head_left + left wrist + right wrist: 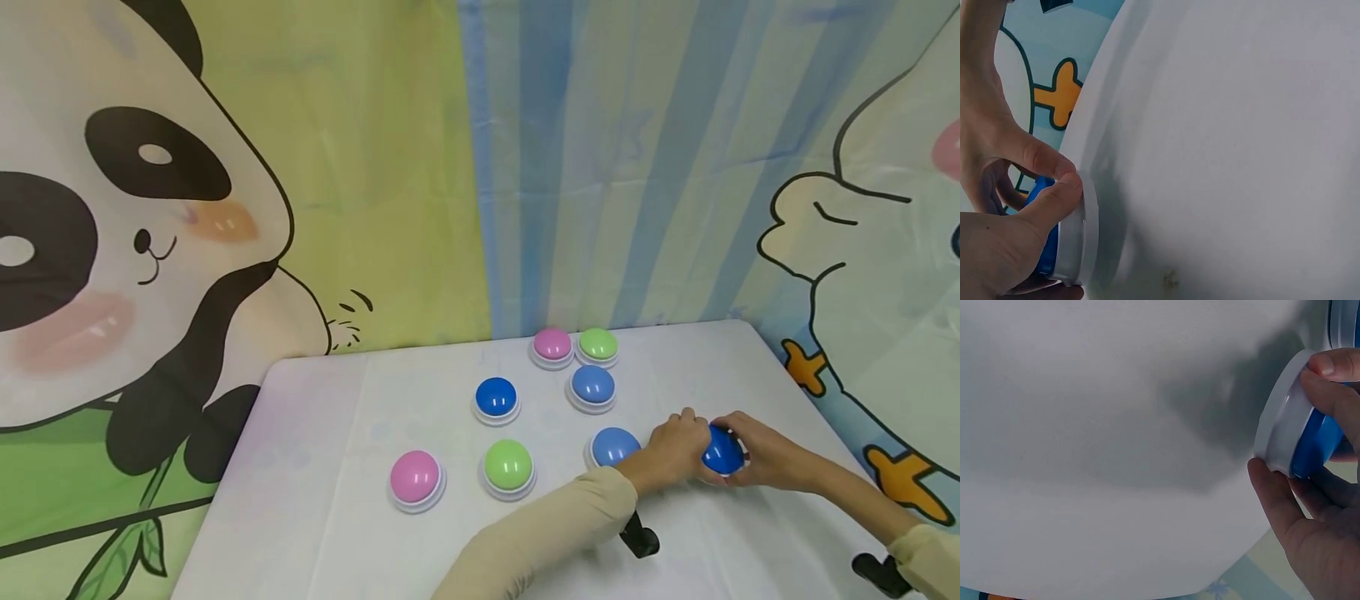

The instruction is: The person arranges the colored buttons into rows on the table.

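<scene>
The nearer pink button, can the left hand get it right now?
Probably not yet: the left hand and right hand hold a dark blue button, and a green button sits between them and the pink button.

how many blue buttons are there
4: on the table, a dark blue button left of a light blue button, another light one nearer, partly behind the left sleeve; a second dark one, held by the left hand and right hand. The sleeve may hide others.

A glossy, dark blue domed button (722, 452) with a round white base (1285, 419) is held by fingers (1275, 503) on opposite sides, partly hiding it. It is toward the worktop's (337, 542) right edge; whether its base touches down is unclear.
</scene>
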Action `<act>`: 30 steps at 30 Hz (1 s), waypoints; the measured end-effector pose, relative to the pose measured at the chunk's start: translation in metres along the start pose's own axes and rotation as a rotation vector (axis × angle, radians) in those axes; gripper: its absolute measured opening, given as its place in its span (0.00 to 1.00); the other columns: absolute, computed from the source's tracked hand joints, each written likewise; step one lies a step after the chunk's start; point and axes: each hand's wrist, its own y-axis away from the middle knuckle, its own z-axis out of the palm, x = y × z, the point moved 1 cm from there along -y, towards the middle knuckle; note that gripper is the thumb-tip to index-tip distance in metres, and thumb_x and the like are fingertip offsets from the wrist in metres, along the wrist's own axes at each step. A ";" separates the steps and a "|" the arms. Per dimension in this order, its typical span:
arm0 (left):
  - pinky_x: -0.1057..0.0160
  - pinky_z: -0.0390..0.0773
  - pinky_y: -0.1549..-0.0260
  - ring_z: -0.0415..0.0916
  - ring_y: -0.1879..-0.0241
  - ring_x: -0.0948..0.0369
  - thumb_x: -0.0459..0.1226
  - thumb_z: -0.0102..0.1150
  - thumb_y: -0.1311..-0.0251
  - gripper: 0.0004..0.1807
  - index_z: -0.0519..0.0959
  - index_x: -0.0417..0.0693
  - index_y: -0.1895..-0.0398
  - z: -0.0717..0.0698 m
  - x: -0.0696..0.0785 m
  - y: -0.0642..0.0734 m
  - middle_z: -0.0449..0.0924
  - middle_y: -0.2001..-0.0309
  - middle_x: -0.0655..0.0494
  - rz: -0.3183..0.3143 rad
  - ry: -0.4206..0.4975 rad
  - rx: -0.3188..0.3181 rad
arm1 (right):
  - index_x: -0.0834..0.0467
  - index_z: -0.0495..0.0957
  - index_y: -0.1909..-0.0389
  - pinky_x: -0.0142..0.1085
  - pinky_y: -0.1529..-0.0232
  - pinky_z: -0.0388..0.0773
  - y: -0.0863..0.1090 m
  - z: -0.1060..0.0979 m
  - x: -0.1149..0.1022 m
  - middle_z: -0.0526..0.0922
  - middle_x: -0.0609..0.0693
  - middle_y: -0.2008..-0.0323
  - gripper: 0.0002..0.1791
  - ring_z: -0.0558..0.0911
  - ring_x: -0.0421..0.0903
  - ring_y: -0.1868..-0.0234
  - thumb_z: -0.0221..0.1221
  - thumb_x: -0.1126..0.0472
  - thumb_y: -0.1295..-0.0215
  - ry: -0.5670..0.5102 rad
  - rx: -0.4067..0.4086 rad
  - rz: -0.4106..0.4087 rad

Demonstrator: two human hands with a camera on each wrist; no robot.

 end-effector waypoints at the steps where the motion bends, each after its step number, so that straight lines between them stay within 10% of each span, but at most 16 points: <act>1: 0.77 0.77 0.62 0.70 0.58 0.72 0.69 0.66 0.60 0.43 0.72 0.59 0.42 0.001 0.002 0.001 0.72 0.53 0.67 0.001 -0.008 0.007 | 0.68 0.67 0.46 0.42 0.63 0.85 0.001 0.001 0.000 0.76 0.61 0.53 0.43 0.78 0.57 0.56 0.78 0.61 0.64 0.013 0.010 -0.003; 23: 0.77 0.76 0.62 0.69 0.56 0.71 0.71 0.62 0.59 0.46 0.69 0.58 0.39 0.017 0.013 0.001 0.71 0.52 0.66 -0.016 -0.102 0.051 | 0.70 0.65 0.44 0.49 0.60 0.84 0.012 0.013 0.004 0.75 0.65 0.50 0.45 0.78 0.62 0.53 0.77 0.58 0.61 0.039 0.057 0.060; 30: 0.76 0.73 0.61 0.67 0.56 0.71 0.72 0.63 0.61 0.48 0.66 0.58 0.39 0.016 -0.002 0.003 0.71 0.53 0.67 -0.002 -0.057 0.051 | 0.74 0.57 0.36 0.54 0.55 0.82 0.008 0.002 -0.002 0.68 0.74 0.41 0.51 0.73 0.72 0.46 0.75 0.58 0.56 -0.025 -0.097 0.123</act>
